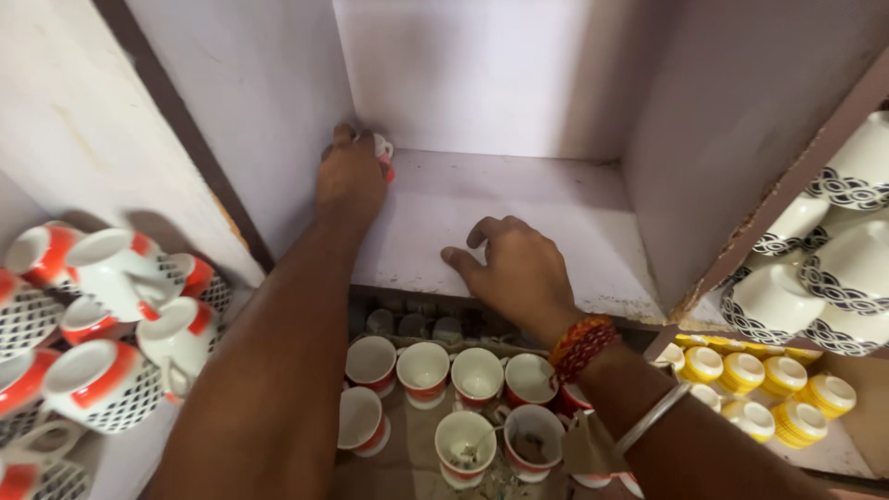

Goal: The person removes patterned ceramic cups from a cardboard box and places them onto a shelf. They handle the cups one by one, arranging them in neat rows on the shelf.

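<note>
My left hand (350, 176) reaches into the back left corner of a pale shelf compartment (556, 208) and is shut on a small white cup with red marks (382, 151), which rests on the shelf against the wall. My right hand (512, 268) lies on the shelf's front part with the fingers curled and holds nothing. On that wrist are a red and orange thread band (581, 344) and a metal bangle (648, 418).
Several white-and-red cups (444, 393) stand on the level below the shelf. More red-patterned cups (111, 324) lie stacked at the left. White cups with dark wave bands (824, 268) fill the right compartment, above yellow-striped cups (769, 384).
</note>
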